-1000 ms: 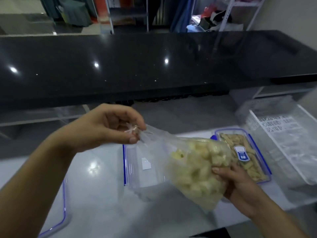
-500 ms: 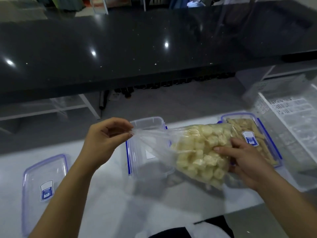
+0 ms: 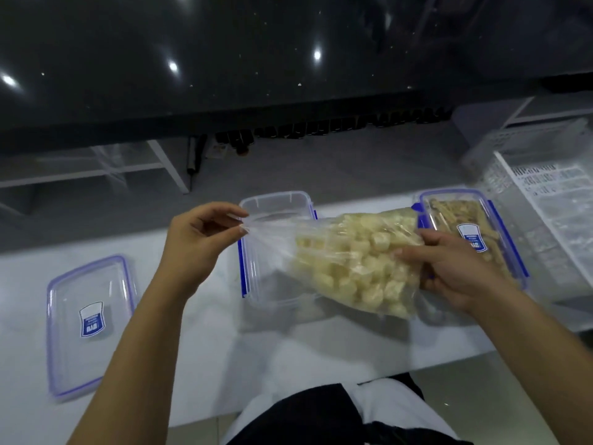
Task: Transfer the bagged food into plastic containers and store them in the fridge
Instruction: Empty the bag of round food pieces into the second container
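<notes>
On the white bench (image 3: pixel 199 364), at far left, a clear lid (image 3: pixel 88 322) with a blue rim and label is laid flat. Next, the twisted neck of a clear bag (image 3: pixel 346 268) of pale food chunks is pinched by the left hand (image 3: pixel 195 245). Beneath the bag, an open container (image 3: pixel 276 207) is seen. The bag's bulging bottom is gripped by the right hand (image 3: pixel 455 271). Behind that hand, a lidded container (image 3: pixel 471 232) of brown food is set.
</notes>
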### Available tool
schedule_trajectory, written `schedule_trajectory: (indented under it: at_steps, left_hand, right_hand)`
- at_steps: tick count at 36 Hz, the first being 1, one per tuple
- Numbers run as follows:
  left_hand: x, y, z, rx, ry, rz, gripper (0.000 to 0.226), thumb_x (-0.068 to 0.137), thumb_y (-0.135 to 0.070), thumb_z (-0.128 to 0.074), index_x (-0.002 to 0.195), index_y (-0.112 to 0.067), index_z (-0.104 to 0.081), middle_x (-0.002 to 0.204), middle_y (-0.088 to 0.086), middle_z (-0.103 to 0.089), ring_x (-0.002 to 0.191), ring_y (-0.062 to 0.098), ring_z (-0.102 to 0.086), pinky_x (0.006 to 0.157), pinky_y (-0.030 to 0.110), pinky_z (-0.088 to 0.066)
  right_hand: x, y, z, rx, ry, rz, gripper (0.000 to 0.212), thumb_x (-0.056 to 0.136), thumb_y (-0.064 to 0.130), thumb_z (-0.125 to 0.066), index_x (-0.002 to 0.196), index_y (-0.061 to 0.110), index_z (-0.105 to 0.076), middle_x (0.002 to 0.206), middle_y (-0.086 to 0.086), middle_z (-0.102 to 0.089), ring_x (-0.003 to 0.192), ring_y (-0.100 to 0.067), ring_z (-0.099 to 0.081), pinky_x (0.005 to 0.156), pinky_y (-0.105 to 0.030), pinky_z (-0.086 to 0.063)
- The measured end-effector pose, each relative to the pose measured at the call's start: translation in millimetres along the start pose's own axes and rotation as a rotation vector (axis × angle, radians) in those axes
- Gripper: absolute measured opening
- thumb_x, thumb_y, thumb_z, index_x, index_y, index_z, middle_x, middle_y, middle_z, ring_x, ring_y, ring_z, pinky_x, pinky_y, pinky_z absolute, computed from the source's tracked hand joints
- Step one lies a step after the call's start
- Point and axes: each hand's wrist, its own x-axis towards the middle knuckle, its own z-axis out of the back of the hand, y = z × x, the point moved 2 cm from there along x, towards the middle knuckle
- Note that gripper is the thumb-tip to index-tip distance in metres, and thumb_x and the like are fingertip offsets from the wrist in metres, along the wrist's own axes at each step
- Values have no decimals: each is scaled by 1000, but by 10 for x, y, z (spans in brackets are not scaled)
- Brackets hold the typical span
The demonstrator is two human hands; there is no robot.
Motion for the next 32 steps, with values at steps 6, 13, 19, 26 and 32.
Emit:
schedule_trajectory:
  at_steps: [6,13,19,26,32]
  left_hand:
    - [-38,-4,52,-167,-46,-21,44,78,10,-73,82,-34,-78,78,-8,-75,77,10,-70,76,19,-55]
    - [-121,34,-11,-241,-101,6,44,77,10,-73,75,-34,-77,75,-10,-72,77,13,-68,78,21,-56]
    - [-184,163,-84,-176,-107,55,45,79,10,-74,73,-35,-76,74,-7,-73,77,14,-70,75,21,-54]
    - [-169,192,-50,-188,-119,31,45,80,13,-72,77,-32,-76,75,-3,-74,76,15,-71,74,21,-55]
    - [-157,127,-82,-195,-121,33,31,80,13,-71,82,-19,-71,74,-8,-73,74,9,-70,71,16,-55]
  right_hand:
    - [-50,131,-7,9,34,46,27,82,-2,-69,104,13,-71,97,-9,-77,84,-26,-75,67,-38,-61]
    - [-38,134,-34,14,31,12,32,81,-1,-69,111,7,-69,103,-15,-75,85,-27,-73,61,-34,-58]
    - [-9,74,-53,17,7,-36,34,81,-5,-68,114,1,-67,107,-19,-74,97,-35,-72,78,-47,-60]
    - [-78,188,-43,2,20,22,24,84,-5,-65,105,5,-69,89,-12,-76,67,-22,-74,44,-28,-54]
    - [-80,231,-26,-10,18,23,30,83,-3,-67,111,6,-68,101,-16,-75,80,-29,-74,62,-42,-61]
